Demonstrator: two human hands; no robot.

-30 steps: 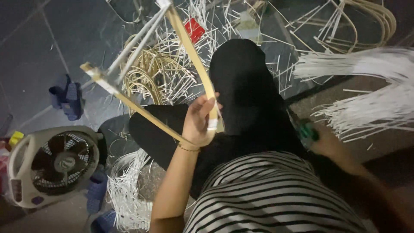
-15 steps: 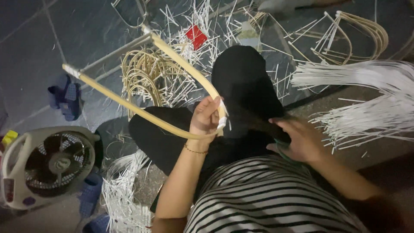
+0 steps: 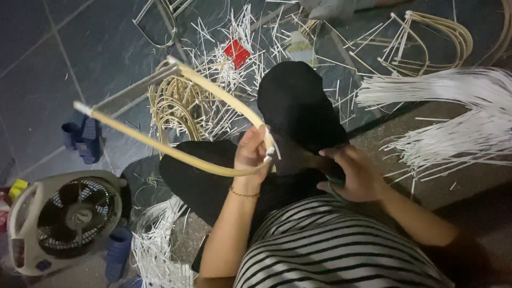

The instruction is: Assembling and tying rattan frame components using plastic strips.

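Note:
My left hand (image 3: 254, 154) grips the bend of a pale cane strip (image 3: 176, 152) folded into a U, its two arms reaching up and left. A thin white strip (image 3: 130, 92) joins the two ends of the cane. My right hand (image 3: 356, 173) rests on my black-trousered lap (image 3: 298, 114), fingers curled around something small and dark that I cannot make out. I wear a black-and-white striped shirt (image 3: 330, 250).
A small white table fan (image 3: 66, 218) stands on the dark tiled floor at lower left. White strips (image 3: 469, 114) lie bundled at right and scattered ahead. Coiled cane (image 3: 173, 104), bent cane frames (image 3: 437, 37), a red object (image 3: 236, 53) and blue slippers (image 3: 82, 136) lie around.
The bent cane has swung down and left in my left hand. My right hand came into view and settled on my lap.

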